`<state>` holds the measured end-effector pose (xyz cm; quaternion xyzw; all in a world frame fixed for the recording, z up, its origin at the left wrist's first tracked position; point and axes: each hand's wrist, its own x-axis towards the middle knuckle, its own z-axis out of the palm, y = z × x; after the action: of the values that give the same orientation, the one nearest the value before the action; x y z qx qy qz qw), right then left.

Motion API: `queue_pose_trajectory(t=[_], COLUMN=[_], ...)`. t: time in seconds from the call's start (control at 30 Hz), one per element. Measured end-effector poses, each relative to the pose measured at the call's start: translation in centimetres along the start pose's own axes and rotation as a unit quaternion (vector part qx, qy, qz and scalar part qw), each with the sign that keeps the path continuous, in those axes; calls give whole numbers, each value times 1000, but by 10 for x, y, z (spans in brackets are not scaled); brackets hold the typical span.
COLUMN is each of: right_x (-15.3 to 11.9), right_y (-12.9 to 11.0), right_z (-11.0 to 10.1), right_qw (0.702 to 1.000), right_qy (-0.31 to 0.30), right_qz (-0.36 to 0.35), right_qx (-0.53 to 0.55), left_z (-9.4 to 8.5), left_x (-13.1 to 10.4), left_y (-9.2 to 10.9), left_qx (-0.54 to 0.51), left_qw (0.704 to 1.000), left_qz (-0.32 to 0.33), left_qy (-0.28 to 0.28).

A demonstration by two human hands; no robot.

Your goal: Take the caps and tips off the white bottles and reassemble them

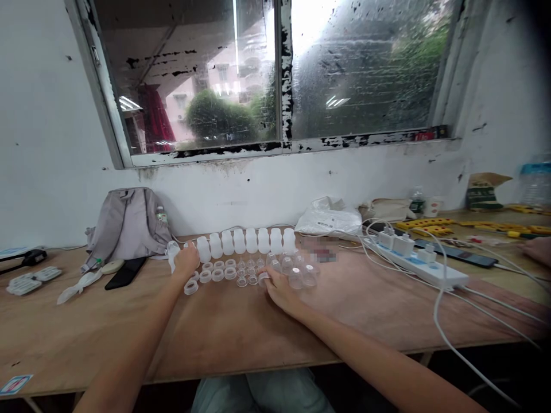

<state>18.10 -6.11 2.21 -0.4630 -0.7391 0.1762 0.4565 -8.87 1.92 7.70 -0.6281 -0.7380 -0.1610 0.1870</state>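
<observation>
A row of frosted white bottles [239, 241] stands along the back of the work area. At its left end my left hand [186, 263] is closed around a white bottle, which the fingers mostly hide. Clear screw rings [217, 274] lie in front of the row, with one loose ring [190, 287] just below my left hand. Clear teats [241, 280] sit in the middle. My right hand [279, 288] pinches a whitish ring [263, 277] beside them. Right of that hand are clear domed caps [295, 279].
A grey backpack [129, 226] leans at the wall, with a black phone [125, 272] in front of it. White plastic bags [329, 218] lie behind the caps. A power strip [422, 261] with trailing cables is on the right. Another person's hand [538, 250] shows at the far right.
</observation>
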Motion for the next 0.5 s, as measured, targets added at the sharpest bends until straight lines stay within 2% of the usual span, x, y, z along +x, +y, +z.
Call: queue_pose_trajectory(t=[0.17,0.27,0.33,0.37,0.43,0.5], right_x=[0,0,0,0,1,3], right_y=[5,8,11,13,18,24], right_z=[3,3,4,5,7,10], right_qw=[1000,999,999,998,995,990], right_qy=[24,38,33,26,14,15], right_qz=[-10,-8,7,17,30,26], right_qx=[8,22,36,50,94,136], left_z=[-3,-16,-27,-31,-37,-37], left_x=[-7,-17,-27,-34,-47,-60], left_y=[-2,7,18,25,40,56], left_qx=[-6,-39,-102,-147,-250,-337], left_qw=[1000,991,970,955,918,880], left_qz=[22,82,152,192,276,326], left_qy=[16,102,162,170,137,73])
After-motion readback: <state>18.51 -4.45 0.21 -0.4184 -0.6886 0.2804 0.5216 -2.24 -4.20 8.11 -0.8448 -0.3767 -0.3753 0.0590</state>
